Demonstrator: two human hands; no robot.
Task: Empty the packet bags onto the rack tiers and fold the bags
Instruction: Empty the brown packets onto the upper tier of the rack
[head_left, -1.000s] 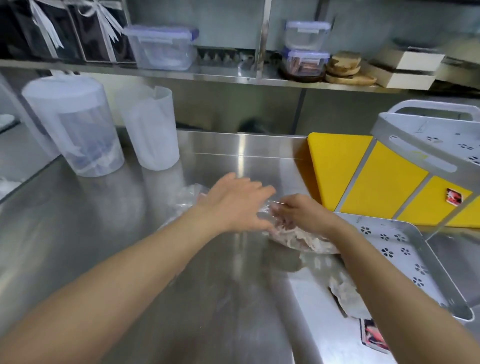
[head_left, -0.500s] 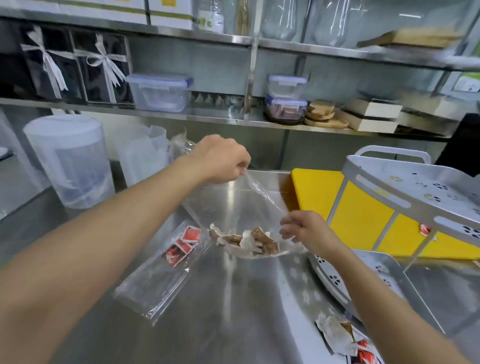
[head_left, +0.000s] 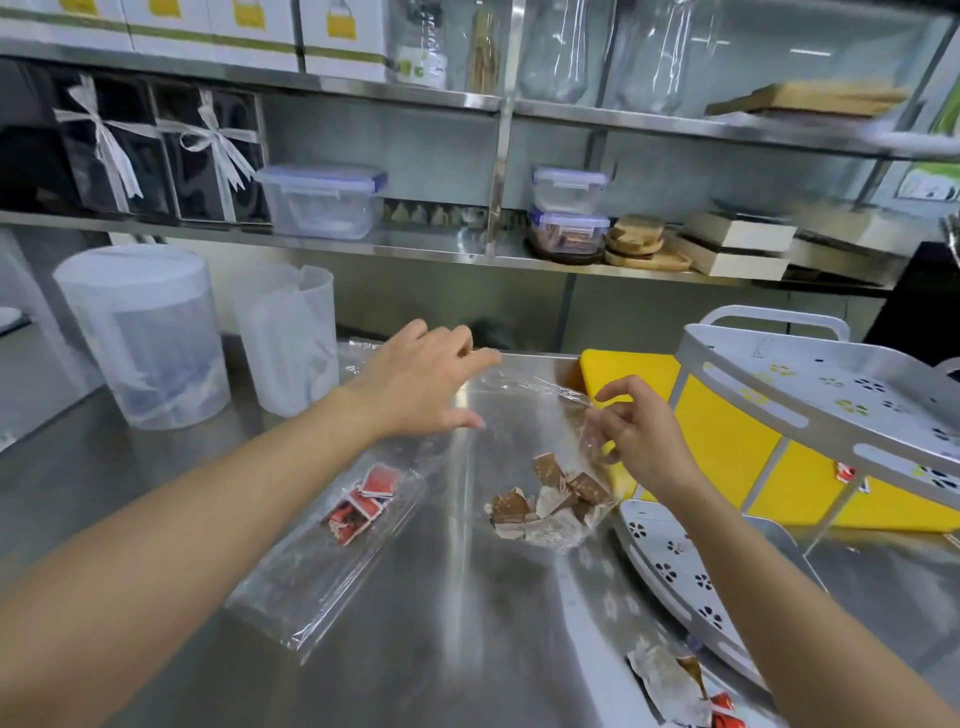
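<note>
While spread wide above the steel table (head_left: 156, 467), left hand (head_left: 421, 387) hovered, fingers loose, gripping nothing that could be made out. Below and left of that hand, lay flat a clear bag (head_left: 332, 551) holding red packets (head_left: 363, 501). Between the hands, hung a second clear bag (head_left: 535, 415), brown packets (head_left: 545, 499) sagging at its bottom just below the right hand (head_left: 636, 441), pinched on the bag's edge. Right of that hand, stood the white rack (head_left: 810, 384), lower tier (head_left: 670, 561) just beside the packets.
</note>
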